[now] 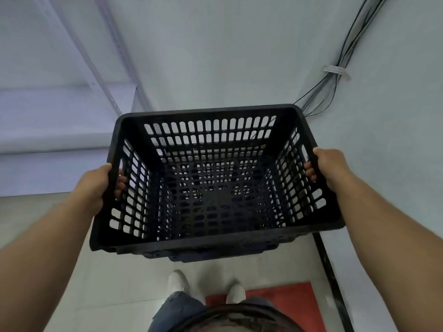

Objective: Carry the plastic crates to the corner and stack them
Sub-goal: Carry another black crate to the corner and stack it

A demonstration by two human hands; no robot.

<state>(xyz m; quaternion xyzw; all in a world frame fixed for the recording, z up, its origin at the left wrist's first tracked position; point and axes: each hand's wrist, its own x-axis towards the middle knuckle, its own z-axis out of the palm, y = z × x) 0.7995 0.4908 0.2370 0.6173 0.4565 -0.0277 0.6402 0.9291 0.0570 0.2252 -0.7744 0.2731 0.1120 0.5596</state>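
A black plastic crate [215,178] with slotted walls and floor fills the middle of the view, held up in the air in front of me, its open top facing me. It is empty. My left hand [98,185] grips the crate's left rim, with fingers curled through the side slots. My right hand [327,165] grips the right rim in the same way. A second dark edge shows just under the crate's near side; I cannot tell whether it is another crate.
A pale wall rises ahead, with a bundle of black cables [335,75] running down its right part. White shelves or steps [55,116] stand at the left. Below are my white shoes [177,281], a red mat [278,298] and a black skirting strip [328,264].
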